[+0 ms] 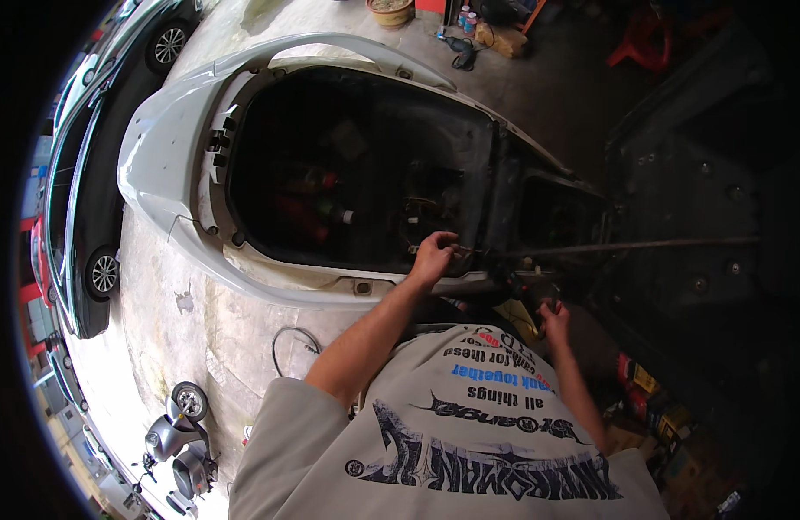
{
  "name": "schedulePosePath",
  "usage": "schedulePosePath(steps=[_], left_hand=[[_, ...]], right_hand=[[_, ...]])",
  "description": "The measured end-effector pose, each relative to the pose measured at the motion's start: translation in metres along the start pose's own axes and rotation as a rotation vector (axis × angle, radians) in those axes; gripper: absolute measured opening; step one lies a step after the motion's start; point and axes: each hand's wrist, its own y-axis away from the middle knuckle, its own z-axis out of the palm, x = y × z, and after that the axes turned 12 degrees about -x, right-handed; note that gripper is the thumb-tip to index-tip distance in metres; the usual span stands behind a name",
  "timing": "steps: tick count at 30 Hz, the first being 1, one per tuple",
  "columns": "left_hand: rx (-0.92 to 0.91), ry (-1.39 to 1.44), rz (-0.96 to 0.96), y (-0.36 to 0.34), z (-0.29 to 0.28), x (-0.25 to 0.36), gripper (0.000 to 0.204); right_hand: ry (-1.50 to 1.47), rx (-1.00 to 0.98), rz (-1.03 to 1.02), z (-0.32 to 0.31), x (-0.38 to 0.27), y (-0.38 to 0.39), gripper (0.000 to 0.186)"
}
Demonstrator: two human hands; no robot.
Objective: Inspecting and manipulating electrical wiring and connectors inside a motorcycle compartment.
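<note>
In front of me lies a scooter body with a white tail panel (157, 165) and a deep black under-seat storage bin (365, 113). My left hand (435, 258) is at the bin's near right edge, its fingers closed together; what they pinch, if anything, is too small to make out. My right hand (553, 321) is wrapped round the lower end of a dark hand tool (523, 288), whose kind the shadow hides. The tool slants up and left toward my left fingertips. Inside the bin lie a red bottle-like item with a white cap (347, 217) and some wires (430, 208).
A large black panel with bolts (712, 208) stands at right, crossed by a thin rod (651, 246). A power drill (462, 52) and a red stool (647, 39) are beyond the scooter. A black hose (300, 334) lies at left; boxes (647, 390) sit at lower right.
</note>
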Motion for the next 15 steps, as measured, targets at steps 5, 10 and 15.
schedulePosePath(steps=[5,10,15], left_hand=[[0.273,-0.461,-0.018,-0.043,-0.031,0.001,0.037],[0.223,-0.757,-0.214,-0.086,-0.025,-0.006,0.047],[0.262,-0.776,-0.41,-0.109,-0.017,-0.005,0.055]], right_hand=[[0.065,0.01,-0.015,0.005,-0.001,0.022,0.013],[-0.037,0.026,0.058,0.006,-0.007,0.051,0.016],[-0.002,0.114,0.075,0.005,-0.006,0.078,0.017]])
